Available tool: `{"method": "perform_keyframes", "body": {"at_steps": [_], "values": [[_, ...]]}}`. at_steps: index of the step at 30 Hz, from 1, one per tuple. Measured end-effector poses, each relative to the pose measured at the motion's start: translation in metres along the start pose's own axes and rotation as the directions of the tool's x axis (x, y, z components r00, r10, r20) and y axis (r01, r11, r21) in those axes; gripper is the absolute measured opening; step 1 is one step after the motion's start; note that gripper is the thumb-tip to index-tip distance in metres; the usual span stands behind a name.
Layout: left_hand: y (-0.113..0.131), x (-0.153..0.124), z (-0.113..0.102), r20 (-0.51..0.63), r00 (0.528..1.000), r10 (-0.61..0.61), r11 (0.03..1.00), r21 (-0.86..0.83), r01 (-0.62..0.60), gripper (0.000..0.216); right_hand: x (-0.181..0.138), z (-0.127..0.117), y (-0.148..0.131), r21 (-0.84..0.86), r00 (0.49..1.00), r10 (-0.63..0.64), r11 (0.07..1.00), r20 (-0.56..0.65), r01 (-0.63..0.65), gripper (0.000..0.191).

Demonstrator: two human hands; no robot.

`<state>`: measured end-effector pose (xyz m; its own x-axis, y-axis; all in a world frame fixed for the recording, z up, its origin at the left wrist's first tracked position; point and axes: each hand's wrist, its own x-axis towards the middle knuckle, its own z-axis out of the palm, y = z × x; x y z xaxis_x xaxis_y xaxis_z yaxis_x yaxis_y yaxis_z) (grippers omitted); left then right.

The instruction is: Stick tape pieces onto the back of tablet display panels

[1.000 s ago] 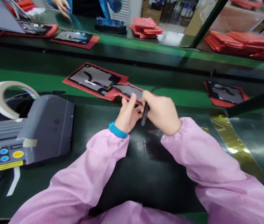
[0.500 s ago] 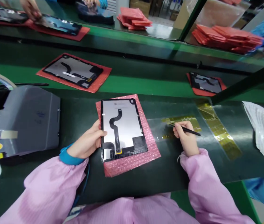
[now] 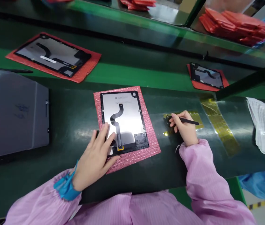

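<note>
A tablet panel (image 3: pixel 125 117) lies back side up on a pink bubble-wrap sheet (image 3: pixel 151 142) on the dark bench, a black flex cable curving down its middle. My left hand (image 3: pixel 97 156) rests flat on the panel's lower left corner, fingers stretched out. My right hand (image 3: pixel 184 128) pinches black tweezers (image 3: pixel 185 120), their tip touching a strip of yellow tape pieces (image 3: pixel 193 117) on a clear film to the right of the panel.
A grey tape dispenser (image 3: pixel 12 112) stands at the left. Two more panels on red sheets (image 3: pixel 52 57) (image 3: pixel 206 78) lie on the green belt behind. Another yellow tape strip (image 3: pixel 219 128), white sheets (image 3: pixel 263 125) at right, red sheet stacks (image 3: pixel 235 20) at the back.
My left hand went from gripping the panel's left edge to lying flat on its lower left corner. The right hand edged slightly left along the tape with the tweezers. The view shifted.
</note>
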<state>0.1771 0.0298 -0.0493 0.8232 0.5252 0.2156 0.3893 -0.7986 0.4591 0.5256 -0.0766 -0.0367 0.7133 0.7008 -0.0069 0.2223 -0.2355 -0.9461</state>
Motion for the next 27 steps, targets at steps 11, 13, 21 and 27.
{"method": "perform_keyframes", "body": {"at_steps": [11,13,21,27], "values": [[-0.007,0.005,-0.012,0.011,0.999,0.051,0.993,-0.105,-0.049,0.063,-0.035,0.021,-0.017,0.238,0.998,-0.031,0.97,-0.059,0.044,0.046],[-0.013,0.007,-0.017,0.01,0.993,0.121,0.982,-0.149,-0.118,0.056,-0.061,0.039,-0.027,0.285,0.999,-0.029,0.958,0.031,0.019,0.041],[-0.025,0.011,-0.02,0.162,0.931,0.327,0.94,-0.154,-0.303,0.045,-0.126,0.091,-0.028,0.208,0.954,0.059,0.97,0.295,-0.125,0.03],[-0.029,0.01,-0.02,0.171,0.929,0.329,0.937,-0.179,-0.299,0.045,-0.132,0.095,-0.022,0.169,0.956,0.1,0.974,0.277,-0.151,0.027]]}}
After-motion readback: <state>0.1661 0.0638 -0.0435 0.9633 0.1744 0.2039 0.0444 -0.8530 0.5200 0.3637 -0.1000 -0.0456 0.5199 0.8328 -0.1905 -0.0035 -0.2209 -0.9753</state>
